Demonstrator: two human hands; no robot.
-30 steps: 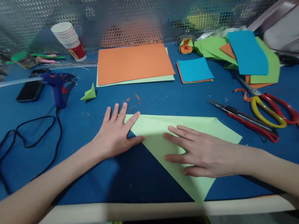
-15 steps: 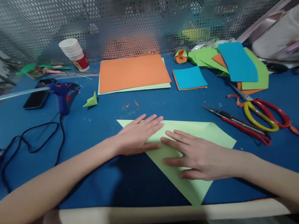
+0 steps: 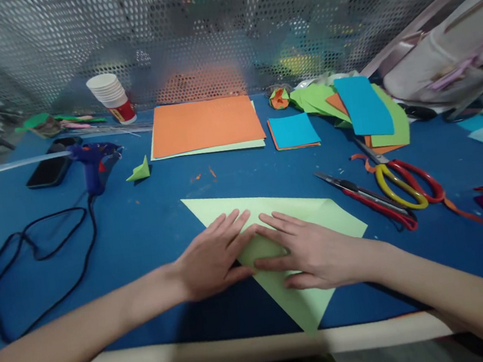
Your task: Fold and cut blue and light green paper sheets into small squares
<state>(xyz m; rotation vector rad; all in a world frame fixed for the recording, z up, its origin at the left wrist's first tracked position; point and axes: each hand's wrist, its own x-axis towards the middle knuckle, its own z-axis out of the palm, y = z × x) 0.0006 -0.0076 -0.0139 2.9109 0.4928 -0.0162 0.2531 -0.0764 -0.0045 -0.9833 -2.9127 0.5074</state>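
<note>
A folded sheet of light green paper [image 3: 297,301] lies on the blue table, one pointed corner reaching the near edge. My left hand [image 3: 216,255] rests flat on its left side with fingers stretched out. On the middle of the sheet lies my right hand [image 3: 308,249], fingers spread. The fingertips of both hands meet or nearly meet over the paper. Just right of the sheet are a utility knife [image 3: 368,197] with a red and black handle and scissors [image 3: 402,183] with yellow and red handles.
Behind the sheet lie orange paper [image 3: 205,126], a stack of small blue squares [image 3: 294,131] and a small green folded piece [image 3: 139,171]. At left are a blue glue gun [image 3: 91,165] with its cord, a phone [image 3: 50,167] and paper cups [image 3: 112,97]. Paper scraps [image 3: 365,106] lie at right.
My left hand has slid down along the paper toward the near edge. My right hand stays about in place on the sheet. The view has shifted slightly.
</note>
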